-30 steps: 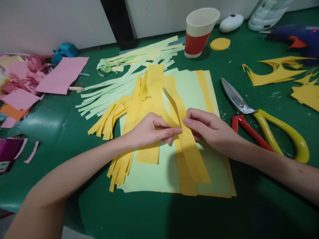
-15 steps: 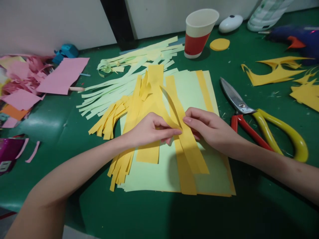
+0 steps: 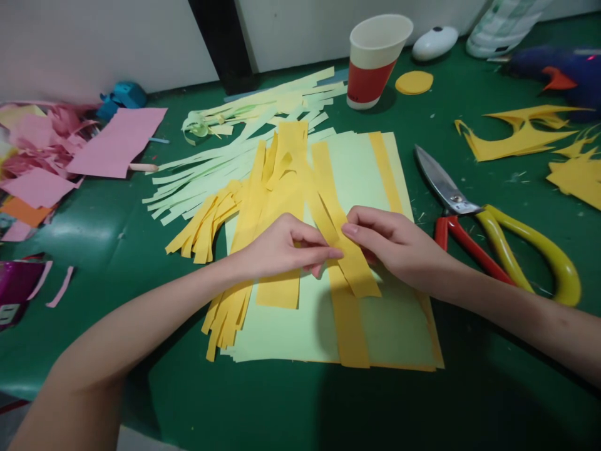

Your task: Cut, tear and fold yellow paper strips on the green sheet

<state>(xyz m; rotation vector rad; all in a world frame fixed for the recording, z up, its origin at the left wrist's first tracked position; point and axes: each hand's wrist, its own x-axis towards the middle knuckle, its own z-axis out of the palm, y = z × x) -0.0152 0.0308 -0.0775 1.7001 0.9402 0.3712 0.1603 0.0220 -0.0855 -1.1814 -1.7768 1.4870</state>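
My left hand [image 3: 298, 247] is closed in a pinch on a yellow paper strip [image 3: 355, 272], with thumb and finger near its middle. Just to the right, my right hand [image 3: 382, 238] pinches the same strip by its edge. The strip slants down to the right over a second yellow strip [image 3: 350, 332], which lies on a stack of pale green paper [image 3: 291, 338]. Left of the hands, a wider yellow piece [image 3: 279, 294] and several narrow yellow strips [image 3: 230, 319] rest on the stack. Fringed yellow paper [image 3: 206, 219] sits at its left edge.
Large scissors [image 3: 469, 210] with red and yellow handles lie right of the stack. Behind are a paper cup [image 3: 373, 69], a yellow disc [image 3: 414, 82] and pale green fringed strips [image 3: 211, 169]. Pink paper [image 3: 117, 141] lies left, a glue gun [image 3: 558, 75] far right.
The held strip's lower end has moved up and left, toward my hands. Its upper part lies flatter, with less gap beside it. Both hands stay in nearly the same place.
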